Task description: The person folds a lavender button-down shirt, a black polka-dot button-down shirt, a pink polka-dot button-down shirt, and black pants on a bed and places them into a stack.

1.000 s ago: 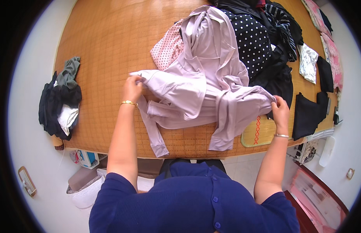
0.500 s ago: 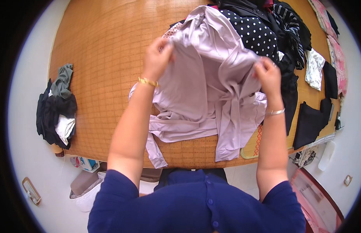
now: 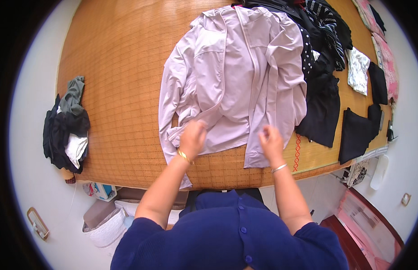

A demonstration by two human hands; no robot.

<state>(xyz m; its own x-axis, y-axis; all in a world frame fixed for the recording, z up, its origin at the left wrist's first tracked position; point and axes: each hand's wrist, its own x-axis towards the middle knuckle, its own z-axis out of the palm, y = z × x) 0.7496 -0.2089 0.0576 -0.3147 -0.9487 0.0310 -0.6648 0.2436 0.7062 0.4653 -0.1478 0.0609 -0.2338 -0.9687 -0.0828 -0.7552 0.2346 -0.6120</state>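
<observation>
A pale lilac zip jacket (image 3: 236, 81) lies spread on the brown woven mat with its front parted and its collar at the far end. Both sleeves run down its sides toward me. My left hand (image 3: 192, 138) is over the lower left front by the hem, slightly blurred, fingers loosely bent and apart from the thumb. Above the lower right front, beside the sleeve cuff, my right hand (image 3: 271, 143) is likewise loosely bent. No cloth shows pinched in either hand.
Dark clothes (image 3: 323, 99), some polka-dotted or patterned, are heaped right of the jacket. Folded black garments (image 3: 354, 135) and a white printed one (image 3: 358, 71) lie farther right. A small clothes pile (image 3: 67, 126) sits at the mat's left edge. Below stands a white basket (image 3: 107, 229).
The jacket, held up bunched at its upper part before, now lies flat and spread out. Both hands have let go and come back toward me to its lower edge.
</observation>
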